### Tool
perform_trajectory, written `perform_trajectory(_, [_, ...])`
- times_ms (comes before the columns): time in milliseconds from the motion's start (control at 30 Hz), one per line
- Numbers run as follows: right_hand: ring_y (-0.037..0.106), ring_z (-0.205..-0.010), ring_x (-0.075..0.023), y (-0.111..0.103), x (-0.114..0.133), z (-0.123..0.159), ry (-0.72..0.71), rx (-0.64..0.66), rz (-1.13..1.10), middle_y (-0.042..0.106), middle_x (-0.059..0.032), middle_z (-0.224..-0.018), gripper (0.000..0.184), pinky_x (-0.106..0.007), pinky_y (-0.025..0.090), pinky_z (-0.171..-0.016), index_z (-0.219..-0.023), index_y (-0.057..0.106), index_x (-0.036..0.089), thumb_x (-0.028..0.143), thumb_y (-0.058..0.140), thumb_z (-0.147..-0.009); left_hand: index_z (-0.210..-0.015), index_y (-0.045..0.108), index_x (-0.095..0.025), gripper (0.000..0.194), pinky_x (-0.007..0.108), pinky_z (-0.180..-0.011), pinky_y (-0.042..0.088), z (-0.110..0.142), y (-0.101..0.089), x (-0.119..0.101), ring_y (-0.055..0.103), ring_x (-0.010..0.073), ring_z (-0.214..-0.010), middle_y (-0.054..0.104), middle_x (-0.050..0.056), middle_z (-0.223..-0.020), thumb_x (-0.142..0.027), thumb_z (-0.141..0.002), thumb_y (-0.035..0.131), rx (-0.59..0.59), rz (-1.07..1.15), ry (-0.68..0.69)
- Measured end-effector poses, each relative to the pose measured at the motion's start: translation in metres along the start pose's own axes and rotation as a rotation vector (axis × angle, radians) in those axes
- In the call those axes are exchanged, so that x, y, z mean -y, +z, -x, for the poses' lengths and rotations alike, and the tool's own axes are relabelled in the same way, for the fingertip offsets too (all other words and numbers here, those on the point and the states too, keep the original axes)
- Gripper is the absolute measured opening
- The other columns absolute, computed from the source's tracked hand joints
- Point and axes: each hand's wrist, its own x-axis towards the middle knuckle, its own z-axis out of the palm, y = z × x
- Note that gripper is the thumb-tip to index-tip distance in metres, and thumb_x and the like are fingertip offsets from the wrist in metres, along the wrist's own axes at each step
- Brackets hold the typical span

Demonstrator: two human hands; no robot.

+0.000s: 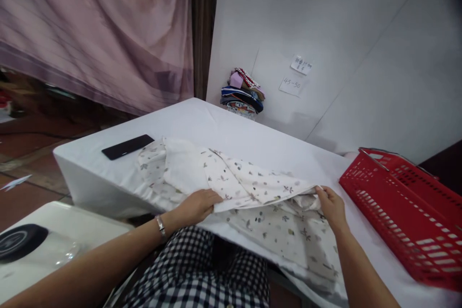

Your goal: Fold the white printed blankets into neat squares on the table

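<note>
A white cloth garment (260, 183) with small leaf and dot prints lies partly folded across the table, one layer raised along its near edge. My left hand (198, 204) grips that near edge around the middle, its fingertips partly hidden by the fabric. At the right end, my right hand (330, 204) pinches a corner and holds it slightly up. Below the raised edge, more of the printed fabric spreads over the table's front edge.
A black phone (128, 147) lies left of the cloth on the white table (202, 118). A red plastic basket (400, 216) stands at the right. Folded clothes (242, 94) are stacked by the wall, near paper labels (291, 85). A white stool (90, 224) is at lower left.
</note>
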Motion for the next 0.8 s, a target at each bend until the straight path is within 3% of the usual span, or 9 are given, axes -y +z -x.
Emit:
perform_trajectory(100, [0.048, -0.053, -0.0155, 0.011, -0.02, 0.013, 0.096, 0.016, -0.008, 0.057, 0.0014, -0.055, 0.052, -0.026, 0.037, -0.053, -0.081, 0.067, 0.016, 0.063, 0.051, -0.071, -0.101, 0.063, -0.024, 0.031, 0.032, -0.087, 0.045, 0.004, 0.001, 0.001, 0.059, 0.0175, -0.094, 0.067, 0.003, -0.099, -0.013, -0.08, 0.043, 0.007, 0.131, -0.048])
perform_trajectory(233, [0.053, -0.065, -0.019, 0.023, -0.038, 0.025, 0.114, -0.002, 0.022, 0.062, -0.0013, -0.063, 0.047, -0.028, 0.04, -0.061, -0.08, 0.067, 0.017, 0.06, 0.049, -0.072, -0.088, 0.065, -0.022, 0.024, 0.029, -0.084, 0.048, -0.002, -0.015, 0.009, 0.061, 0.0151, -0.092, 0.068, 0.002, -0.096, -0.016, -0.082, 0.042, -0.057, 0.255, -0.134])
perform_trajectory(300, [0.055, -0.072, -0.0203, 0.028, -0.046, 0.029, 0.117, -0.009, 0.024, 0.065, -0.0029, -0.072, 0.046, -0.029, 0.041, -0.067, -0.082, 0.067, 0.017, 0.059, 0.049, -0.073, -0.089, 0.065, -0.021, 0.023, 0.029, -0.084, 0.049, -0.006, -0.03, 0.011, 0.061, 0.0154, -0.093, 0.068, 0.003, -0.099, -0.018, -0.081, 0.044, -0.207, 0.264, -0.191])
perform_trajectory(400, [0.055, -0.075, -0.021, 0.033, -0.056, 0.033, 0.133, -0.024, 0.018, 0.067, -0.0039, -0.076, 0.047, -0.03, 0.04, -0.071, -0.083, 0.068, 0.017, 0.058, 0.049, -0.073, -0.092, 0.065, -0.02, 0.022, 0.029, -0.08, 0.051, -0.011, -0.062, 0.011, 0.061, 0.0163, -0.092, 0.067, 0.004, -0.1, -0.023, -0.081, 0.046, -0.56, 0.193, -0.288])
perform_trajectory(467, [0.055, -0.074, -0.021, 0.034, -0.059, 0.035, 0.138, -0.033, 0.009, 0.067, -0.0037, -0.074, 0.047, -0.03, 0.04, -0.07, -0.083, 0.068, 0.016, 0.058, 0.049, -0.073, -0.093, 0.066, -0.022, 0.021, 0.03, -0.08, 0.051, -0.009, -0.079, 0.01, 0.061, 0.0165, -0.091, 0.066, 0.004, -0.097, -0.025, -0.08, 0.049, -0.715, 0.123, -0.318])
perform_trajectory(567, [0.055, -0.075, -0.0207, 0.034, -0.06, 0.036, 0.166, -0.034, 0.005, 0.067, -0.0033, -0.076, 0.045, -0.029, 0.039, -0.071, -0.084, 0.068, 0.016, 0.056, 0.049, -0.074, -0.092, 0.068, -0.023, 0.023, 0.028, -0.074, 0.052, 0.001, -0.086, 0.014, 0.062, 0.0157, -0.084, 0.067, 0.003, -0.095, -0.023, -0.075, 0.052, -0.758, 0.156, -0.381])
perform_trajectory(733, [0.055, -0.08, -0.0209, 0.035, -0.06, 0.035, 0.22, -0.035, 0.01, 0.067, -0.0031, -0.079, 0.043, -0.028, 0.038, -0.073, -0.086, 0.068, 0.017, 0.053, 0.049, -0.073, -0.092, 0.069, -0.018, 0.029, 0.022, -0.046, 0.045, 0.016, -0.074, 0.028, 0.052, 0.0099, -0.047, 0.066, 0.001, -0.066, -0.02, -0.069, 0.052, -0.724, 0.501, -0.725])
perform_trajectory(800, [0.055, -0.08, -0.021, 0.035, -0.063, 0.034, 0.228, -0.024, -0.002, 0.067, -0.0034, -0.08, 0.044, -0.029, 0.039, -0.073, -0.089, 0.068, 0.016, 0.053, 0.05, -0.073, -0.088, 0.069, -0.016, 0.025, 0.024, -0.051, 0.048, 0.011, -0.08, 0.029, 0.055, 0.0102, -0.051, 0.068, 0.002, -0.071, -0.021, -0.068, 0.055, -0.768, 0.589, -0.71])
